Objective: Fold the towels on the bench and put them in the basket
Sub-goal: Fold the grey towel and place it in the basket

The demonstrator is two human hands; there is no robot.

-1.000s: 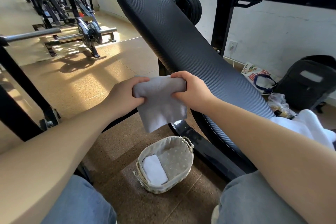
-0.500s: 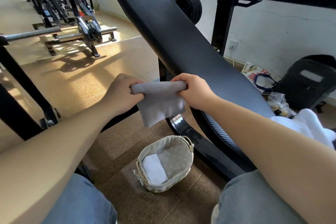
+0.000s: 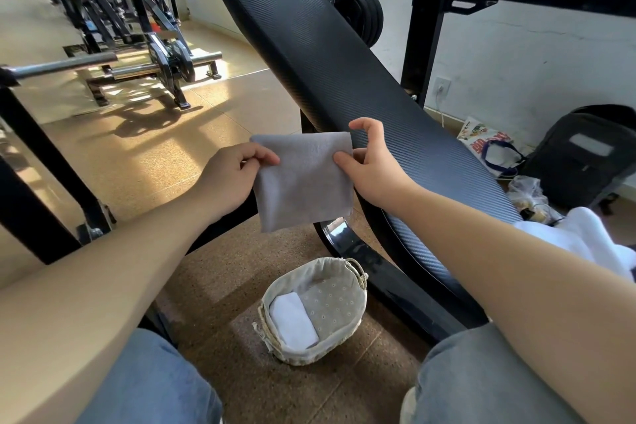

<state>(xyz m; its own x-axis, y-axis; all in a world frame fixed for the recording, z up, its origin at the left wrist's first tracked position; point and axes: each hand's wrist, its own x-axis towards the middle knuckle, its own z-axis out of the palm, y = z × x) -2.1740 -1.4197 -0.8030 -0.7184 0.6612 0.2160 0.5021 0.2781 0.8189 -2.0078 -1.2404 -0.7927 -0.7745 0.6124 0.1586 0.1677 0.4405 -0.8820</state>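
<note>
**Towel task part done: one in basket, one in hand, more on bench**

One folded white towel (image 3: 293, 321) lay inside the basket (image 3: 320, 349), against its left wall. The right half of the lining was bare. The basket stood on the floor (image 3: 144, 155) between the person's knees, just beside the bench (image 3: 327, 55) frame.

A grey towel (image 3: 304, 182) was held in the air above the basket, near the bench's left edge. It hung as a small, flat rectangle, apparently folded several times over. The left hand (image 3: 234, 175) pinched its left edge between thumb and fingertips. The right hand (image 3: 375, 165) had its thumb on the right edge, with the index finger lifted and curled clear of the top corner. Its other fingers were hidden behind the cloth, so a light pinch was judged probable.

A loose white pile (image 3: 581, 237) lay at the near end of the bench, by its right edge. It was crumpled and unfolded, and the number of towels in it could not be told.

Assessment: the task stood roughly midway. The grey towel needed at most a final fold before going in beside the white towel. The pile on the bench was untouched work.
</note>
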